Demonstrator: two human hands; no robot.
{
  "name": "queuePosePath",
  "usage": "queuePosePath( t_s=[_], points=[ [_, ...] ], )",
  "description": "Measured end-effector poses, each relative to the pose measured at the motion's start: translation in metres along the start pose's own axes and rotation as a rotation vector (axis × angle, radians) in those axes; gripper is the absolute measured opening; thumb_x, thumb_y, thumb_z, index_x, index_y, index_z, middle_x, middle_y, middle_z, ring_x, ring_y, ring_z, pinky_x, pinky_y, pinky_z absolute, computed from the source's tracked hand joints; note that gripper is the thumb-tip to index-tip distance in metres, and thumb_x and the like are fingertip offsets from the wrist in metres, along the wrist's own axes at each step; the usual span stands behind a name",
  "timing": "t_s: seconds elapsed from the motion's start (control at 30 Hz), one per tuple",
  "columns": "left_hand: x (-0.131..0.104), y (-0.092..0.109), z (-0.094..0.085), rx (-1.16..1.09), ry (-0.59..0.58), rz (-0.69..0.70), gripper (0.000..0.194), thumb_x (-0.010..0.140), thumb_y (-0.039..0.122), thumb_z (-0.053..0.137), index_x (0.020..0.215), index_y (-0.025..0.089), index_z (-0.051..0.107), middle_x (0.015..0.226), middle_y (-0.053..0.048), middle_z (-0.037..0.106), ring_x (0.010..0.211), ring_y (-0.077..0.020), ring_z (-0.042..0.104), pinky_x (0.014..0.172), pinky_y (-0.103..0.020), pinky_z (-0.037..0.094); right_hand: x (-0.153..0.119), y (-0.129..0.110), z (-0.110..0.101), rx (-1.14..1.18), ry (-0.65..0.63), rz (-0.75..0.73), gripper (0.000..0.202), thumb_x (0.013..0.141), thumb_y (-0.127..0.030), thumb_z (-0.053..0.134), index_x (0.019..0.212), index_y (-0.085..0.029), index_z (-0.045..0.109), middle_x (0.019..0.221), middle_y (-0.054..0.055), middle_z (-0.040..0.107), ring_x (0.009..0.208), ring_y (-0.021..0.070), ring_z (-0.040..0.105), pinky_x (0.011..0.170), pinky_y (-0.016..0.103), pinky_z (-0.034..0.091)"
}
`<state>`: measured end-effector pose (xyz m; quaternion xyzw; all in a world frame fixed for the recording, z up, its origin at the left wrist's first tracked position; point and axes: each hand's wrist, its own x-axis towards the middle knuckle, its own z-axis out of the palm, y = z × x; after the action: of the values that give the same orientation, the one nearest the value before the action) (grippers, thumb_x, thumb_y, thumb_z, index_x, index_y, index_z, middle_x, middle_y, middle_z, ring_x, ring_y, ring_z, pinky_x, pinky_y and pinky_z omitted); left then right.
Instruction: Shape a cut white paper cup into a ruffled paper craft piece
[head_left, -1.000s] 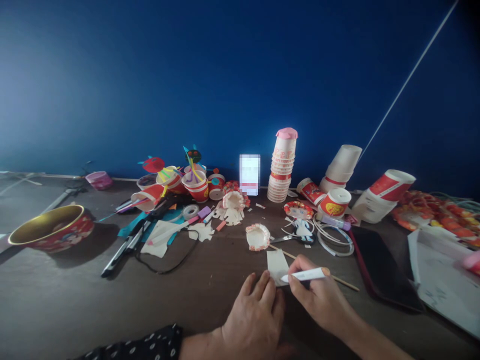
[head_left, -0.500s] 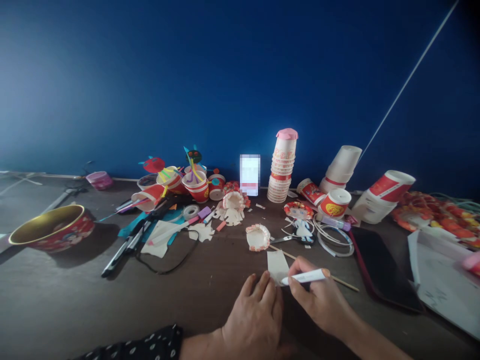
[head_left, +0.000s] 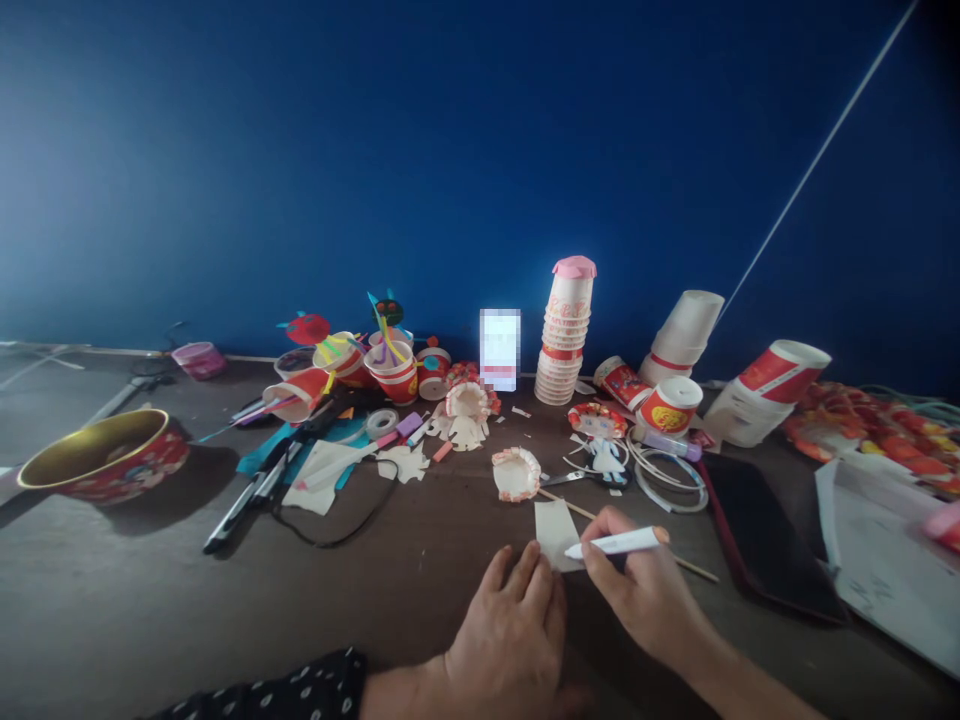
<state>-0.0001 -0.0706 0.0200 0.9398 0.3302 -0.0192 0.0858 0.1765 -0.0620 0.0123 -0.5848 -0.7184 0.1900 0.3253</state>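
A small pale piece of paper (head_left: 556, 528) lies on the dark table in front of me. My left hand (head_left: 512, 615) rests flat with its fingers stretched out, the fingertips at the paper's lower left edge. In my right hand (head_left: 637, 590) is a white marker (head_left: 622, 543) with an orange end, its tip over the paper's right side. Beyond the paper sits a cream cutout with a pinkish scalloped rim (head_left: 517, 474). A thin wooden stick (head_left: 694, 569) runs partly hidden behind my right hand. Scissors (head_left: 566, 478) lie just past the paper.
A tall stack of paper cups (head_left: 562, 340) stands near the blue wall. To the right are a dark phone (head_left: 769, 535) and white sheets (head_left: 892, 560). Leftward lie black-and-silver pens (head_left: 247, 500), several red cups (head_left: 395, 380) and a gold-lined bowl (head_left: 112, 480).
My right hand has shifted slightly right and up with the marker, whose tip has moved up from the paper's lower edge. The left hand has stayed in place.
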Motion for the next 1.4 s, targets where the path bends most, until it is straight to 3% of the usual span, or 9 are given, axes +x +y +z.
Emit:
queuePosePath(
  t_s=[1.4],
  points=[
    [0.0011,0.0027,-0.0036,-0.012,-0.055,-0.029,0.074,0.085,0.058,0.043,0.132,0.001,0.04,0.134,-0.025,0.039,0.128,-0.0362,0.029,0.105,-0.05,0.024,0.0007,-0.0024,-0.003,-0.027,-0.037,-0.016,0.017,0.08,-0.028,0.043,0.066,-0.021,0.046,0.049,-0.005,0.048,0.044,0.0112,0.045,0.046,0.023,0.032]
  ],
)
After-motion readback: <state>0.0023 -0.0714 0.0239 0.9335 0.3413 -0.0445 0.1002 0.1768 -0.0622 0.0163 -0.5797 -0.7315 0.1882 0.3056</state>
